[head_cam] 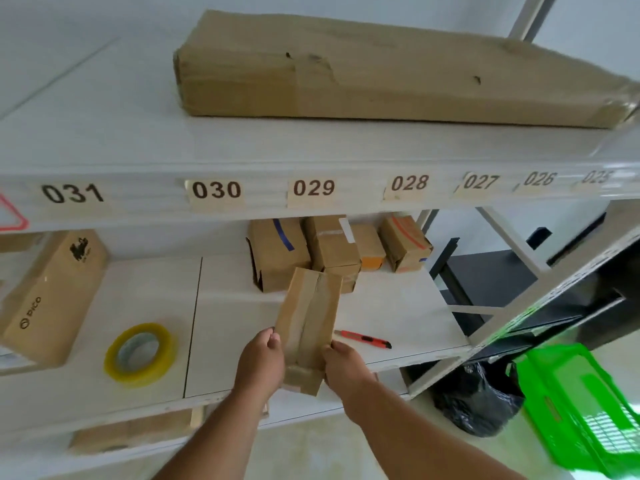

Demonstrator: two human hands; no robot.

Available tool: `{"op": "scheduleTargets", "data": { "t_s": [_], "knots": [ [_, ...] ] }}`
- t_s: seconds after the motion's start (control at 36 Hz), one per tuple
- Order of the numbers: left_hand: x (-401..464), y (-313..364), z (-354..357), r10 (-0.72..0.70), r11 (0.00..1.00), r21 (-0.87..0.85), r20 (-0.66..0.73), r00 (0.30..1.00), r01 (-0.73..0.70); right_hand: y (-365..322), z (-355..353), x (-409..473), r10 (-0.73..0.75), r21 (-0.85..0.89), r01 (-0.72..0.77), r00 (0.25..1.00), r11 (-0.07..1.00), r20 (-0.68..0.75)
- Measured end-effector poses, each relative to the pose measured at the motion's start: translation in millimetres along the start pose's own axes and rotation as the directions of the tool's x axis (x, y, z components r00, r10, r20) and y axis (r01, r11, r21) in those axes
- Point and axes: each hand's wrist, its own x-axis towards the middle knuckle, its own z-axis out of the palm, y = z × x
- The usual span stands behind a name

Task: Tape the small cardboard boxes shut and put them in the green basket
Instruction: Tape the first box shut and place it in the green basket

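Gripping a taped cardboard box [306, 327] at lower centre, left hand [259, 365] and right hand [341, 367] clasp its sides above the shelf [398, 313]; green basket [581, 410] sits lower right.

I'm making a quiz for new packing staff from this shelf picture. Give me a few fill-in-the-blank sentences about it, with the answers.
1. Both hands, left hand and right hand, hold a small cardboard ____.
2. The roll of tape lies on the shelf to the ____ of the hands.
3. The utility knife has a ____ handle.
4. The basket at lower right is ____.

Answers: box; left; red; green
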Motion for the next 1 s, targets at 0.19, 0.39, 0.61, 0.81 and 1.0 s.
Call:
{"op": "scheduleTargets", "data": {
  "t_s": [0.19, 0.39, 0.61, 0.81, 1.0],
  "knots": [
    [-31.4, -0.5, -26.5, 0.1, 0.995, -0.016, 0.041, 0.994, -0.099, 4.9, -1.9, -42.1, -0.07, 0.038, 0.071, 0.997, 0.997, -0.023],
    [-77.3, 20.3, -27.1, 0.247, 0.967, 0.038, 0.094, 0.964, -0.251, 19.5, -28.6, -77.1, -0.12, 0.188, 0.137, 0.988, 0.973, -0.102],
    [-124.1, 56.3, 15.5, 0.361, 0.928, 0.016, 0.219, 0.906, -0.373, 52.2, -89.8, -117.5, -0.106, 0.298, 0.193, 0.953, 0.935, -0.284],
    [-166.1, 88.4, 73.0, 0.434, 0.886, 0.002, 0.347, 0.831, -0.464, 94.7, -151.6, -151.3, -0.064, 0.39, 0.249, 0.901, 0.886, -0.43],
    [-219.3, 110.7, 148.5, 0.473, 0.85, -0.015, 0.464, 0.749, -0.527, 143.2, -221.3, -195.5, -0.031, 0.465, 0.294, 0.869, 0.835, -0.493]
  ]
}}
